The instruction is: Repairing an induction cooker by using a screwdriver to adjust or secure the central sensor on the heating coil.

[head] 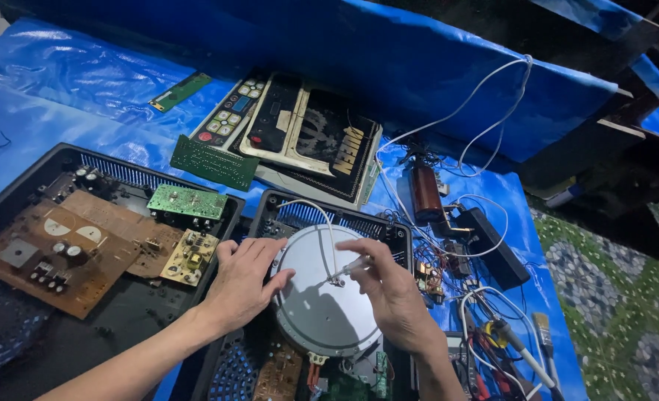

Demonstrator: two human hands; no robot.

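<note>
A round grey metal disc (322, 308) lies in an opened black appliance casing (392, 230). My left hand (242, 284) rests flat on the disc's left rim. My right hand (392, 293) pinches a thin clear tool (346, 270) by its upper end, with the tip touching the disc near its middle. A white wire (328, 223) runs from the casing's back over the disc to that spot.
A second open black casing (106, 312) with brown, green and yellow circuit boards lies on the left. Loose boards, a keypad panel (229, 111) and flat panels sit behind. Wires, a soldering iron (519, 341), a brush (543, 330) and a black adapter (496, 249) crowd the right, on blue tarpaulin.
</note>
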